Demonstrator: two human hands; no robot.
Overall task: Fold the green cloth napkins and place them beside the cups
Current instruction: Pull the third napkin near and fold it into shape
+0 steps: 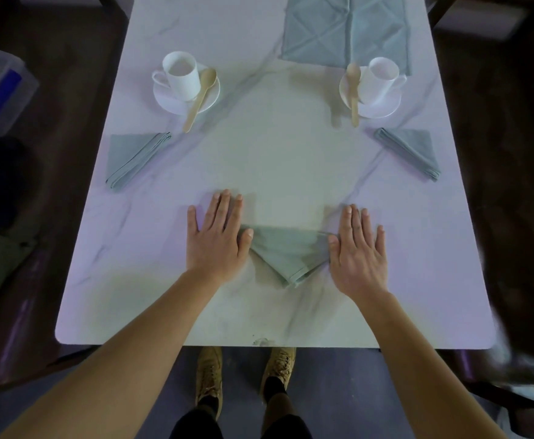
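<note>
In the head view, a marble-patterned bench [275, 160] is seen from above. At the lower centre of the frame a green napkin [287, 251] lies folded into a triangle, its point turned toward the bottom edge. The left hand [216, 239] and the right hand [359, 248] are laid flat at either end of it, fingers straight. The grip of each is apart and nothing is clasped; only the thumbs are seen touching the cloth. Whether the corners of the triangle run under the palms cannot be told.

Two folded napkins are already set out, one [132, 156] at the middle left, near the left cup [181, 76], the other [412, 152] at the middle right, near the right cup [379, 79]. Each cup stands on a saucer with a wooden spoon laid across it. At the top of the frame, right of centre, a pile of unfolded green cloth [344, 26] lies flat.

The step in hand is judged to be the pressing and smoothing of a third napkin's fold. For the next move, the creases would need to be held while the triangle is pinched and lifted as one piece. Both cups in view already have a napkin, so where this one should be placed cannot be told
</note>
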